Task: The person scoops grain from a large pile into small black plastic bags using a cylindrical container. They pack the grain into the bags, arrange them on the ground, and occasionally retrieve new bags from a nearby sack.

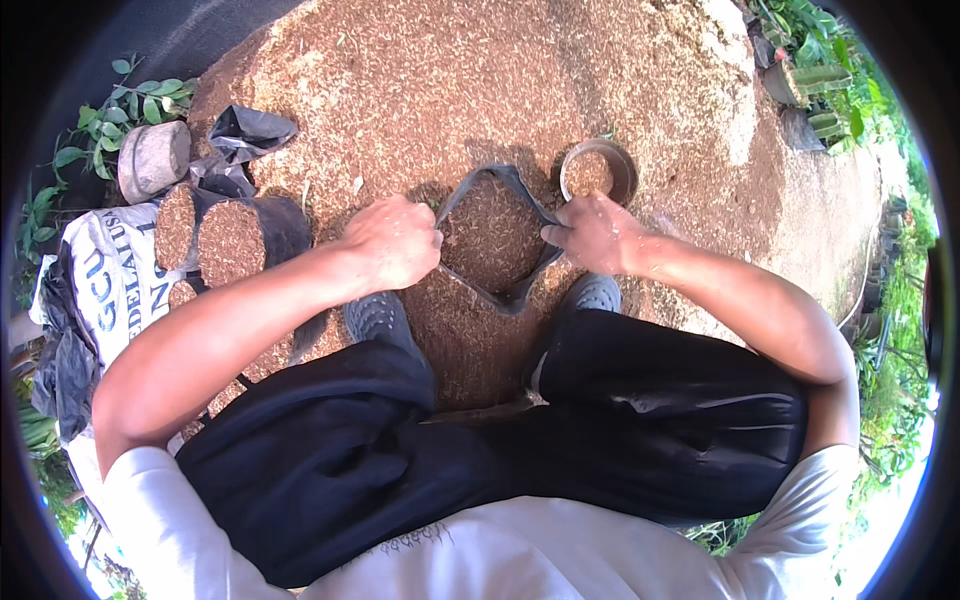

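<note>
Between my feet stands a black plastic grow bag with brown, crumbly potting mix inside. Its mouth is stretched into a diamond shape. My left hand is closed on the left corner of the rim. On the opposite corner, my right hand pinches the rim between thumb and fingers. Just beyond my right hand, a round pot sits on the mix, with some of the same mix in it. How deep the bag's filling goes cannot be seen.
Filled black grow bags stand at my left beside a white printed sack. Behind them lie a crumpled black bag and a grey pot. A wide heap of loose mix spreads ahead. Potted cacti edge the far right.
</note>
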Demonstrator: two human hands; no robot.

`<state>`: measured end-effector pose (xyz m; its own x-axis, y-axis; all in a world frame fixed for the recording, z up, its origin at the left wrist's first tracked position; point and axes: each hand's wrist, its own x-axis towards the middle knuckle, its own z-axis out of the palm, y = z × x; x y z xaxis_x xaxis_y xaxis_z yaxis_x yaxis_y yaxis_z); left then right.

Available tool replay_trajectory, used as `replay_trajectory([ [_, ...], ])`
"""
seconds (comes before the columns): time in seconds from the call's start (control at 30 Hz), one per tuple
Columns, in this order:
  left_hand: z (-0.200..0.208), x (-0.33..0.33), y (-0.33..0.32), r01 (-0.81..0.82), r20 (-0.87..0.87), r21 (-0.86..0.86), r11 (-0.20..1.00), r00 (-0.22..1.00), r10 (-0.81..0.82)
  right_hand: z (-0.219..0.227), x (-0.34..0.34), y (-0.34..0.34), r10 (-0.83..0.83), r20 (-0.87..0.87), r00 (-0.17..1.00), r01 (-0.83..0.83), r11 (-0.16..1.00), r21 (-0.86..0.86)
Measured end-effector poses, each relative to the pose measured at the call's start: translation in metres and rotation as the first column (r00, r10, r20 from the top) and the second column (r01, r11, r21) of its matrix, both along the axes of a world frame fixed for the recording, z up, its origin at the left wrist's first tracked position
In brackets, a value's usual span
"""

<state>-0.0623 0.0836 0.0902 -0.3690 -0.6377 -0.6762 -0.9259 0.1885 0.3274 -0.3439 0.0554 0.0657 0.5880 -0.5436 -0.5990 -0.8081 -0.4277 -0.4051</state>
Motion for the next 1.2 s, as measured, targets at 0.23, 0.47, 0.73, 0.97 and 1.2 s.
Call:
replay_trajectory([
  [0.23, 0.009, 0.008, 0.015, -0.093, 0.059, 0.072, 0.993, 0.994, 0.089, 0.016, 0.002, -0.018, -0.076, -0.224, 0.972, 0.111, 0.983, 0.147],
  [0.47, -0.01, -0.003, -0.005, -0.33, 0.151, 0.302, 0.895, 0.943, 0.297, -0.02, 0.009, -0.013, -0.125, -0.301, 0.945, 0.132, 0.991, 0.002],
  [0.73, -0.021, 0.011, 0.015, -0.277, -0.126, 0.178, 0.944, 0.945, 0.301, -0.014, -0.003, 0.0, -0.234, 0.106, 0.966, 0.212, 0.959, 0.186],
  [0.97, -0.027, 0.008, 0.031, -0.246, -0.278, 0.106, 0.964, 0.923, 0.266, -0.002, -0.004, -0.003, -0.156, 0.0, 0.988, 0.156, 0.988, 0.001],
  [1.2, -0.032, 0.015, 0.038, -0.383, -0.109, 0.159, 0.91, 0.909, 0.402, -0.003, 0.004, 0.006, -0.142, 0.121, 0.982, 0.15, 0.987, -0.062],
])
